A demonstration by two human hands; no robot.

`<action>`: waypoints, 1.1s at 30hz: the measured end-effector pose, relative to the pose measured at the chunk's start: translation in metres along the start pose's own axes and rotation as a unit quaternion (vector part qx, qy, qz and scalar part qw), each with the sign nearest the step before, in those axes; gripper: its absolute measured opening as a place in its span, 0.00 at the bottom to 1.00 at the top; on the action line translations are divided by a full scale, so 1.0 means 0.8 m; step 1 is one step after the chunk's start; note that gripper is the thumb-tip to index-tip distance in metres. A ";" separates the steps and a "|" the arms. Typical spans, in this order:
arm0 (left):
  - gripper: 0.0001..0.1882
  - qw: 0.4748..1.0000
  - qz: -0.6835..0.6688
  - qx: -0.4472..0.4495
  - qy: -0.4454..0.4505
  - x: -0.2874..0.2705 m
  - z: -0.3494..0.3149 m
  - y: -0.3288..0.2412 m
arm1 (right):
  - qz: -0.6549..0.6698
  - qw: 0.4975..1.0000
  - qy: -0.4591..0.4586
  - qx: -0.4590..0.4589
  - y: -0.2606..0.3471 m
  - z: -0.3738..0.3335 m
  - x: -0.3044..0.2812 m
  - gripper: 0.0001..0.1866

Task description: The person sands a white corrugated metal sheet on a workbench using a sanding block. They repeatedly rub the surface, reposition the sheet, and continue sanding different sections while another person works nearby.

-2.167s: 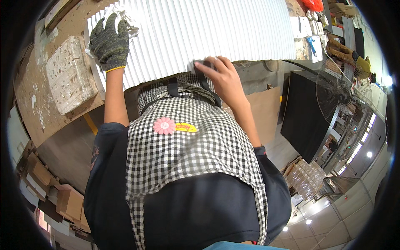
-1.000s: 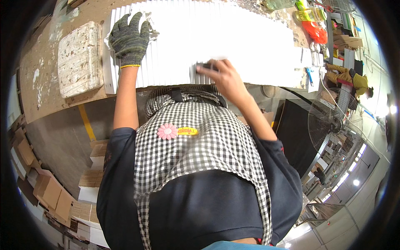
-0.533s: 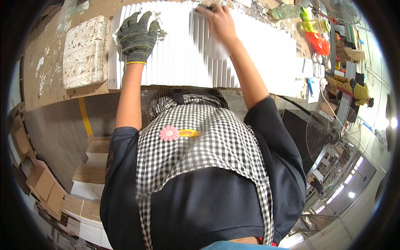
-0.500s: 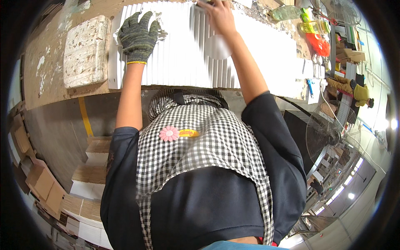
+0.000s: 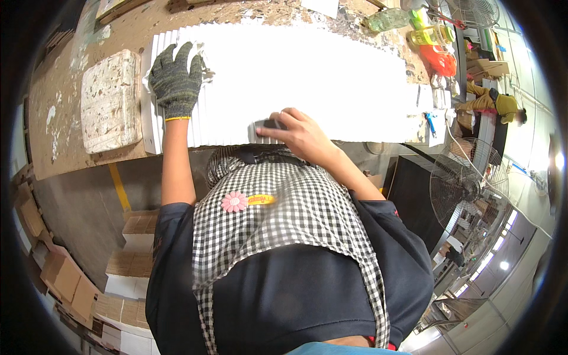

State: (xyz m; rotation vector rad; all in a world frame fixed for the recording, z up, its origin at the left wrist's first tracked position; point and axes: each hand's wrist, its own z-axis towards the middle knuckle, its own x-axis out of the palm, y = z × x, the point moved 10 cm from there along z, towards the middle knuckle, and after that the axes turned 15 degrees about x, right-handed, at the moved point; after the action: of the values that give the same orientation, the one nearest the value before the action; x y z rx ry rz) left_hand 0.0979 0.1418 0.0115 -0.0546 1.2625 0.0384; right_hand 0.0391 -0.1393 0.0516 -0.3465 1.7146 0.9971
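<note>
A row of white strips, ribbed where the glare allows it to be seen, covers the workbench as a wide white panel. On its left end lies my left hand in a dark knitted glove, fingers spread flat over a crumpled white cloth. My right hand is bare and curls around a small dark grey block, perhaps a sanding block, at the panel's near edge. The block's underside is hidden, and it appears to touch the strips.
Left of the panel sits a paint-spattered white slab. A clear bottle, a yellow-green container and a red bag stand at the far right. A fan is beside the bench. Another person works farther off.
My right hand has swept from the panel's far edge to its near edge, carrying the dark block. The left hand stays on the cloth. The whole view has shifted slightly.
</note>
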 end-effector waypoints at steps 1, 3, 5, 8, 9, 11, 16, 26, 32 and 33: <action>0.24 1.000 0.003 0.003 -0.002 0.001 -0.001 0.002 | 0.058 0.998 -0.002 0.015 -0.017 0.001 -0.009 0.29; 0.23 1.000 0.001 0.005 -0.009 -0.002 0.000 0.001 | 0.094 0.991 -0.042 0.090 -0.079 0.023 -0.034 0.26; 0.23 1.000 -0.014 0.006 -0.013 -0.001 0.002 0.002 | 0.105 0.969 -0.153 0.165 -0.174 0.055 -0.092 0.31; 0.21 0.999 -0.019 0.015 -0.032 -0.009 0.005 0.003 | 0.020 0.923 -0.293 0.249 -0.317 0.116 -0.141 0.31; 0.21 0.999 -0.017 0.018 -0.035 -0.008 0.007 0.002 | -0.028 0.903 -0.299 0.306 -0.358 0.134 -0.148 0.31; 0.21 0.999 -0.017 0.022 -0.042 -0.014 0.011 0.000 | -0.048 0.896 -0.256 0.359 -0.441 0.183 -0.135 0.29; 0.21 0.999 -0.016 0.016 -0.040 -0.011 0.008 0.002 | -0.092 0.884 -0.185 0.418 -0.570 0.301 -0.079 0.27; 0.21 0.998 -0.037 0.014 -0.049 -0.004 0.007 0.003 | -0.124 0.918 -0.093 0.364 -0.632 0.340 -0.029 0.24; 0.20 0.999 -0.011 0.002 -0.043 -0.017 -0.005 0.003 | -0.066 0.928 -0.108 0.350 -0.594 0.336 -0.041 0.26; 0.20 0.999 -0.008 0.001 -0.047 -0.021 -0.010 0.005 | -0.054 0.935 -0.108 0.332 -0.593 0.347 -0.040 0.27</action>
State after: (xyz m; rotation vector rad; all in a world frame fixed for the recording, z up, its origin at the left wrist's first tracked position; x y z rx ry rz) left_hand 0.0848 0.1453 0.0253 -0.0596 1.1681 0.0260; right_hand 0.5427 -0.2245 -0.1535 0.1086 1.6963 0.3165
